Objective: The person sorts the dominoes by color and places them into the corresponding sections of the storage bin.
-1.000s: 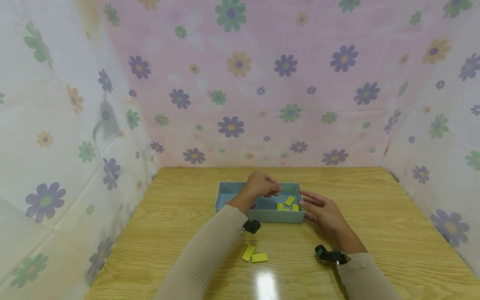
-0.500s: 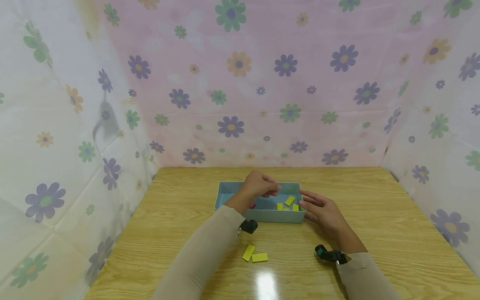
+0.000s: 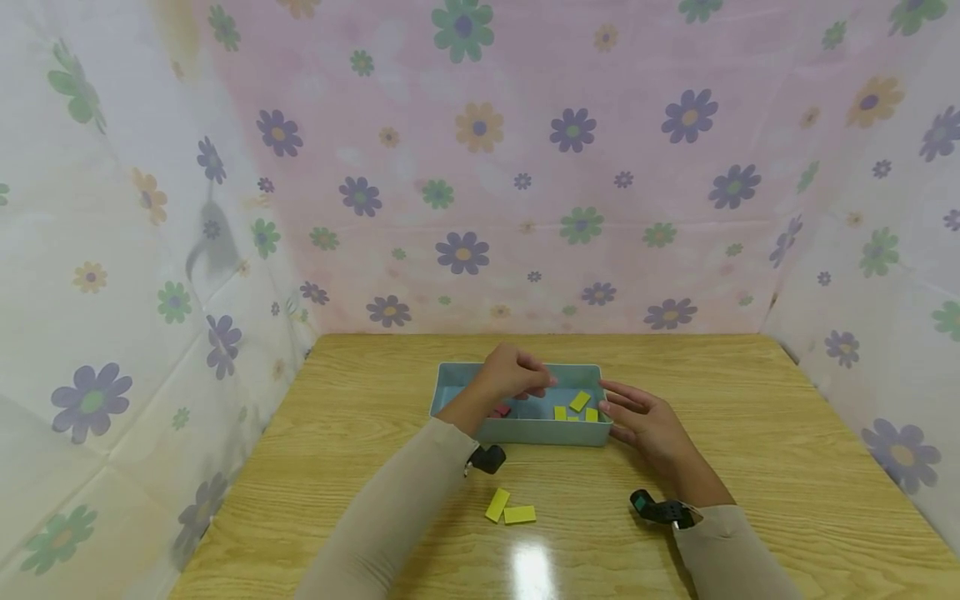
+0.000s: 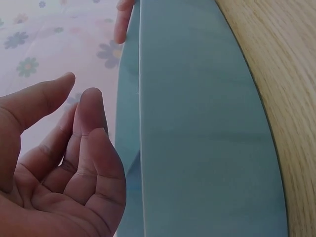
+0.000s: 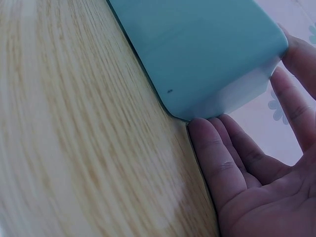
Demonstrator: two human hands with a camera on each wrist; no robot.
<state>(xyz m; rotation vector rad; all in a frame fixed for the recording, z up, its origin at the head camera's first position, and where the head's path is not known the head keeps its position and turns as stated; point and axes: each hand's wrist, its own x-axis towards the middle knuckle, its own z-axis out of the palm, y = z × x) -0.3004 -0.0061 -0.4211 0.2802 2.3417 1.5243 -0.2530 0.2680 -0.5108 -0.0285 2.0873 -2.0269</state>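
Note:
A long light-blue plastic box [image 3: 543, 432] sits on the table in the head view. My left hand [image 3: 513, 372] hovers over its middle, fingers loosely bent. In the left wrist view, a gap shows between that thumb and the fingers, with nothing held. Several small yellow blocks [image 3: 580, 402] lie in the box's right part, and red blocks [image 3: 501, 411] show beside my left wrist, partly hidden. My right hand [image 3: 652, 425] stands at the box's right end, its fairly straight fingertips touching the end wall and rim, as the right wrist view [image 5: 256, 182] shows.
Two yellow blocks, one slanted [image 3: 497, 505] and one lying crosswise [image 3: 519, 515], rest on the wooden table [image 3: 360, 467] in front of the box. Flower-patterned cloth [image 3: 480, 208] stands behind the table and along both sides.
My left hand has drifted slightly left and down over the box, uncovering more of the red blocks. My right hand, the box and the yellow blocks have stayed in place.

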